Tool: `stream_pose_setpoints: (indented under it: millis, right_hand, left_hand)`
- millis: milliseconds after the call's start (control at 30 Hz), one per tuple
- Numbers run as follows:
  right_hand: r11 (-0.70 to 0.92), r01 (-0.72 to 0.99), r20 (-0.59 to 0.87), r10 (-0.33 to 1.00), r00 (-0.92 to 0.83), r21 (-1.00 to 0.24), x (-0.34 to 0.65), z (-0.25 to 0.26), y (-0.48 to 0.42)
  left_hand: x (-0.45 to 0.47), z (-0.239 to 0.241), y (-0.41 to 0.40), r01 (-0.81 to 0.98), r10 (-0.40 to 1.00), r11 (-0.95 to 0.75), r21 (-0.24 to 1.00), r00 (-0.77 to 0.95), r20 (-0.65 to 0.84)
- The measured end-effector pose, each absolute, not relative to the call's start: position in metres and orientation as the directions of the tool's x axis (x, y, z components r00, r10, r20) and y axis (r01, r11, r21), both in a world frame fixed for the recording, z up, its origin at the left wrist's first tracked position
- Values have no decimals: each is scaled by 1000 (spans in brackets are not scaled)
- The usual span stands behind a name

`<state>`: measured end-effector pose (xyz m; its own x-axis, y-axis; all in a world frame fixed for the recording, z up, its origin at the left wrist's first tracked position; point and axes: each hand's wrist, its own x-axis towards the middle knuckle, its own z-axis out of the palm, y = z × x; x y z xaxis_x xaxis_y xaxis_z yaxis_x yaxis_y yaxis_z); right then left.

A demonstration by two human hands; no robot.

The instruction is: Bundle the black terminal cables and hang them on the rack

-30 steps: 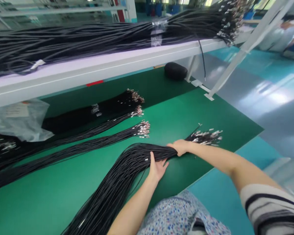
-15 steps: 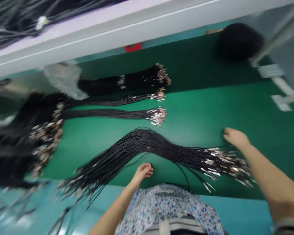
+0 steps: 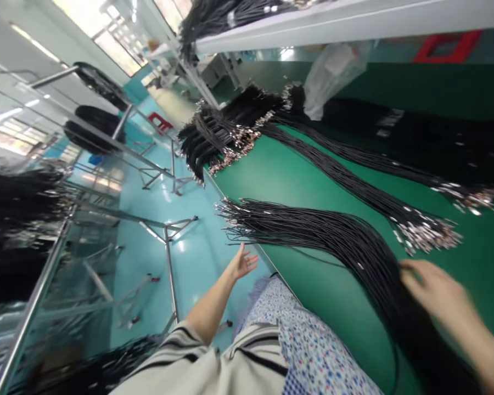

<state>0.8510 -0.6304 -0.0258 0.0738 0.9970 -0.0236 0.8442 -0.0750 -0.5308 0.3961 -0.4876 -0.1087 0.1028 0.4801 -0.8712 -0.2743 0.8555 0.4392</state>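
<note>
A long bundle of thin black cables (image 3: 313, 225) with small metal ends curves across the green tabletop and runs off toward the lower right. Its left ends stick out past the table edge. My left hand (image 3: 244, 263) is just below those ends, palm up with fingers spread, holding nothing. My right hand (image 3: 436, 288), slightly blurred, touches the outer side of the bundle's bend; its thumb and forefinger are apart, while its other fingers are poorly seen. A second cable bundle (image 3: 346, 175) lies farther back, its metal ends fanned out at the right.
Stacked cable bundles (image 3: 230, 131) fill the table's far left end. A clear plastic bag (image 3: 333, 77) hangs under the white shelf (image 3: 354, 24). Metal racks (image 3: 168, 269) with hanging black cables stand on the blue floor at left. A red item (image 3: 448, 46) sits at the back.
The view has swung left, bringing the racks and floor into sight. My left hand has gone to the bundle's left ends and spread its fingers; my right hand has reached the bundle's bend.
</note>
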Motion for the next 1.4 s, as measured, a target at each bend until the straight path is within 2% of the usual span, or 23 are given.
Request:
stream_pose_setpoints:
  millis: [133, 167, 267, 367, 433, 500, 567, 700, 767, 833, 933, 1000, 1033, 1067, 1100, 1133, 1200, 1233, 1267, 1333, 1400]
  right_hand:
    - [281, 826, 39, 953, -301, -488, 708, -15, -504]
    - [307, 823, 33, 943, -332, -478, 675, -19, -469]
    - [161, 889, -95, 971, -221, -428, 611, -43, -380]
    - [8, 932, -300, 946, -125, -362, 595, -73, -336]
    - [38, 941, -399, 899, -179, -336, 594, -87, -327]
    - [115, 937, -451, 853, -263, -329, 592, -95, -327]
    - [149, 934, -476, 828, -297, -324, 589, -97, -328]
    - [52, 931, -516, 820, -247, -362, 588, -84, -316]
    - [-14, 929, -505, 842, -188, -370, 594, -67, -304]
    - [-75, 942, -438, 896, -80, -326, 601, -46, -291]
    - [-138, 963, -170, 980, 100, -231, 601, -27, -276]
    - [-143, 968, 46, 987, 156, -206, 591, -34, -266]
    - [-134, 969, 116, 980, 161, -209, 583, -42, -261]
    - [-117, 969, 152, 976, 153, -219, 574, -52, -256]
    - [-96, 966, 158, 978, 137, -239, 565, -62, -251]
    - [-79, 961, 148, 982, 121, -264, 557, -71, -248]
    - [-56, 947, 128, 987, 101, -315, 547, -80, -247]
    - [-49, 941, 133, 986, 99, -336, 547, -80, -252]
    - [-53, 933, 143, 984, 110, -355, 549, -77, -260]
    - [-93, 911, 155, 973, 168, -402, 561, -68, -294]
    - [-184, 852, 97, 960, 264, -490, 575, -61, -353]
  left_hand:
    - [400, -122, -444, -426, 542, 805, 413, 247, -803]
    - [401, -124, -435, -459, 550, 797, 393, 283, -786]
    - [400, -127, -412, -530, 602, 741, 413, 252, -757]
    - [396, -122, -392, -428, 708, 645, 633, 22, -706]
    - [394, -114, -379, -288, 752, 620, 730, -51, -658]
    - [395, -106, -369, -214, 775, 608, 765, -47, -630]
    - [399, -99, -360, -234, 793, 588, 774, -23, -609]
    - [414, -85, -331, -391, 800, 583, 713, 122, -587]
    - [427, -75, -302, -472, 819, 565, 677, 223, -528]
    - [445, -63, -262, -549, 866, 499, 670, 299, -400]
    - [470, -47, -194, -564, 863, 462, 684, 465, -200]
    - [476, -43, -156, -422, 820, 440, 793, 548, -163]
    - [474, -44, -143, -277, 829, 385, 880, 523, -198]
    - [469, -47, -133, -80, 856, 316, 945, 453, -248]
    - [462, -51, -127, 178, 898, 255, 951, 323, -301]
    - [453, -57, -124, 322, 913, 246, 914, 239, -330]
    - [433, -68, -122, 477, 918, 233, 847, 180, -353]
    - [424, -73, -122, 568, 936, 195, 799, 135, -325]
    - [417, -76, -122, 717, 985, 98, 690, 31, -172]
    - [412, -77, -126, 796, 997, -3, 606, 46, -55]
    - [419, -74, -135, 803, 983, -172, 570, 177, 47]
